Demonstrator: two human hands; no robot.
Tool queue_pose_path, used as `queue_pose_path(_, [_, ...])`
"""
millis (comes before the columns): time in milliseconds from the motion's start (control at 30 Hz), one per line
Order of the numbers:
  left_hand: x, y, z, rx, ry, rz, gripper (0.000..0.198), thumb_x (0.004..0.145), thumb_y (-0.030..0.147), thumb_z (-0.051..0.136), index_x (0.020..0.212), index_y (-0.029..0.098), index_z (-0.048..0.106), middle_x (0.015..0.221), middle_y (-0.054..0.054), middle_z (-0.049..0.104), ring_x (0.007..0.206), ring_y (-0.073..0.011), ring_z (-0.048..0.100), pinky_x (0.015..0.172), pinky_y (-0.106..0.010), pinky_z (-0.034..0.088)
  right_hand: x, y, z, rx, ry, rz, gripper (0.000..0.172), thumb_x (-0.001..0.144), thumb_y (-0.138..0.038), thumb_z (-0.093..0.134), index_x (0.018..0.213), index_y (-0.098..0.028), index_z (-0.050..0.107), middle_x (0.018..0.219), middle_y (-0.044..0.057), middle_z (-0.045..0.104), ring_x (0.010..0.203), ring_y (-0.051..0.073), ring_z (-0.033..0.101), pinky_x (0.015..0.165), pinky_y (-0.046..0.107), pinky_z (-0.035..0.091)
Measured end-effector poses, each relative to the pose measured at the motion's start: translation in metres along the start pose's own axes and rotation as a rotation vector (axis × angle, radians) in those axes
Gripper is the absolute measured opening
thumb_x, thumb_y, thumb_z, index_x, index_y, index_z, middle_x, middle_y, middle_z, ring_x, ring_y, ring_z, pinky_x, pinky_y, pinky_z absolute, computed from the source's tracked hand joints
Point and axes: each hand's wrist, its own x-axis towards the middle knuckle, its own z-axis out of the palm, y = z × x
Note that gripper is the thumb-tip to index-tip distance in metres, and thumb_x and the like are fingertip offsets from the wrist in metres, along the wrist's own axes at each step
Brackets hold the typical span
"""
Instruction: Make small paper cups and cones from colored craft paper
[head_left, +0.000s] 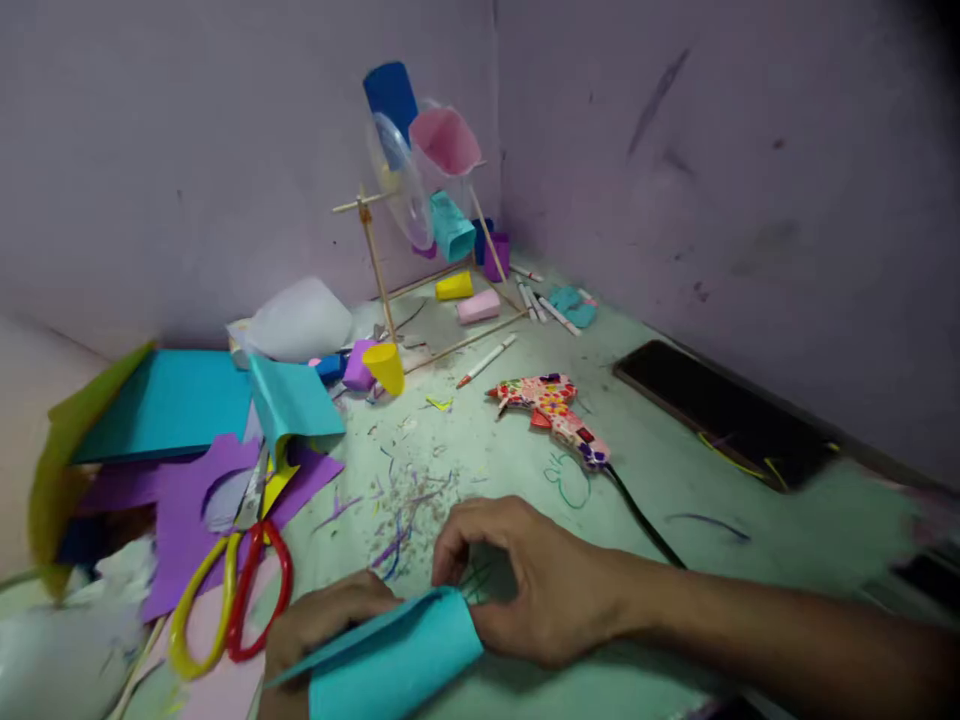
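Near the bottom edge, a sheet of turquoise craft paper (pixel 397 665) is bent over into a curved fold. My left hand (pixel 322 620) grips it from the left, partly hidden behind the paper. At the fold's right end, my right hand (pixel 517 585) pinches the edge between thumb and fingers. Left of my hands lie scissors (pixel 234 590) with one yellow and one red handle. Beyond my right hand rests a flower-patterned glue gun (pixel 551 405), its black cord running toward my forearm.
A stick frame (pixel 379 265) holding a wheel with blue, pink and turquoise paper cups (pixel 452 228) stands in the far corner. Purple paper scraps (pixel 187 510) lie at left. Markers (pixel 487 360) and small paper cups are scattered behind. A dark phone-like slab (pixel 712 405) lies by the right wall.
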Motion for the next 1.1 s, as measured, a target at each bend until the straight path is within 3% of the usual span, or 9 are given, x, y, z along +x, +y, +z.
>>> queue_pose_path(67, [0.001, 0.008, 0.003, -0.031, -0.041, 0.027, 0.024, 0.073, 0.048, 0.066, 0.082, 0.029, 0.077, 0.063, -0.002, 0.072, 0.056, -0.0162, 0.064, 0.055, -0.019, 0.049, 0.0, 0.0, 0.003, 0.019, 0.017, 0.003, 0.017, 0.058, -0.008, 0.063, 0.075, -0.011, 0.065, 0.072, 0.002, 0.064, 0.065, 0.011, 0.057, 0.063, 0.021, 0.047])
queue_pose_path(133, [0.0, 0.019, 0.011, -0.015, 0.093, -0.017, 0.021, 0.076, 0.045, 0.065, 0.083, 0.029, 0.077, 0.067, -0.002, 0.073, 0.062, -0.0168, 0.065, 0.063, -0.02, 0.049, 0.001, 0.001, 0.004, 0.039, 0.028, 0.004, 0.014, 0.058, -0.007, 0.064, 0.072, -0.012, 0.064, 0.069, 0.0, 0.062, 0.063, 0.01, 0.055, 0.062, 0.021, 0.046])
queue_pose_path(200, [0.0, 0.03, 0.019, 0.006, 0.179, -0.051, 0.024, 0.075, 0.048, 0.066, 0.082, 0.028, 0.078, 0.065, -0.003, 0.072, 0.06, -0.0168, 0.065, 0.06, -0.021, 0.048, 0.001, 0.003, 0.005, 0.059, 0.025, -0.005, 0.013, 0.058, -0.006, 0.064, 0.07, -0.013, 0.063, 0.068, -0.001, 0.061, 0.062, 0.009, 0.054, 0.062, 0.02, 0.046])
queue_pose_path(367, [0.004, 0.046, 0.032, -0.022, 0.254, -0.07, 0.03, 0.072, 0.054, 0.066, 0.074, 0.027, 0.078, 0.059, -0.005, 0.071, 0.056, -0.0179, 0.064, 0.057, -0.023, 0.047, 0.001, 0.005, 0.006, 0.094, 0.029, -0.034, 0.012, 0.059, -0.005, 0.064, 0.069, -0.012, 0.063, 0.067, -0.001, 0.059, 0.062, 0.008, 0.053, 0.062, 0.02, 0.045])
queue_pose_path(733, [0.003, 0.046, 0.035, 0.007, 0.301, -0.083, 0.03, 0.072, 0.054, 0.066, 0.073, 0.027, 0.078, 0.062, -0.005, 0.072, 0.057, -0.0185, 0.066, 0.058, -0.023, 0.048, 0.002, 0.004, 0.008, 0.159, 0.045, 0.008, 0.007, 0.062, -0.006, 0.065, 0.067, -0.011, 0.063, 0.065, 0.0, 0.058, 0.061, 0.009, 0.051, 0.06, 0.021, 0.045])
queue_pose_path(1100, [0.001, 0.05, 0.04, 0.089, 0.265, 0.089, 0.023, 0.081, 0.044, 0.061, 0.088, 0.029, 0.076, 0.069, -0.002, 0.072, 0.062, -0.0148, 0.066, 0.065, -0.019, 0.05, 0.002, 0.008, 0.007, 0.126, 0.042, -0.086, 0.008, 0.061, -0.005, 0.063, 0.064, -0.013, 0.061, 0.062, -0.002, 0.056, 0.06, 0.009, 0.051, 0.062, 0.021, 0.045])
